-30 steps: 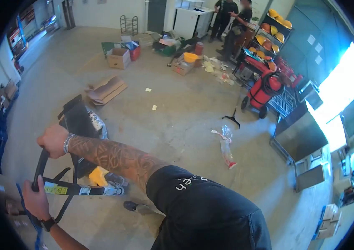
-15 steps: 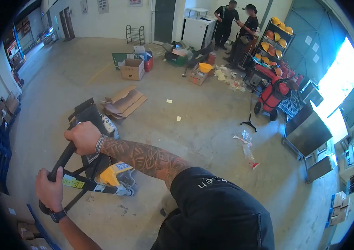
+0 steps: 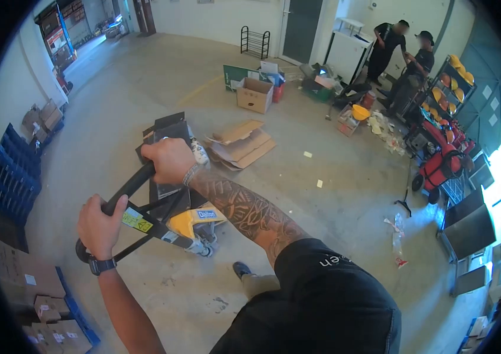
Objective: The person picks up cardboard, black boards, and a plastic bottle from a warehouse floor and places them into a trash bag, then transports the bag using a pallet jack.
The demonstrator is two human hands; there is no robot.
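Observation:
A pallet jack stands at left, its yellow body [image 3: 183, 224] marked with a "Dalton" label and its black handle [image 3: 131, 187] tilted up toward me. My left hand [image 3: 100, 227], with a dark watch at the wrist, is wrapped round the lower left part of the handle loop. Higher up, my right hand [image 3: 171, 160] grips the other end of the bar, and its tattooed forearm crosses the view. A yellow-green warning sticker [image 3: 136, 220] shows on the handle's frame. Dark flat items [image 3: 171, 130] lie just beyond my right hand, over the jack, partly hidden.
Flattened cardboard [image 3: 243, 146] lies beyond the jack, with an open box [image 3: 254, 95] behind. Blue pallets [image 3: 11, 171] stack at left, cartons [image 3: 56, 330] lower left. Two people [image 3: 389, 50] stand at the back near a helmet rack [image 3: 454, 82] and a red wheeled extinguisher [image 3: 441, 167].
The view has turned left, so the room and both hands appear farther right. My foot now shows below the jack. Both hands remain closed on the handle.

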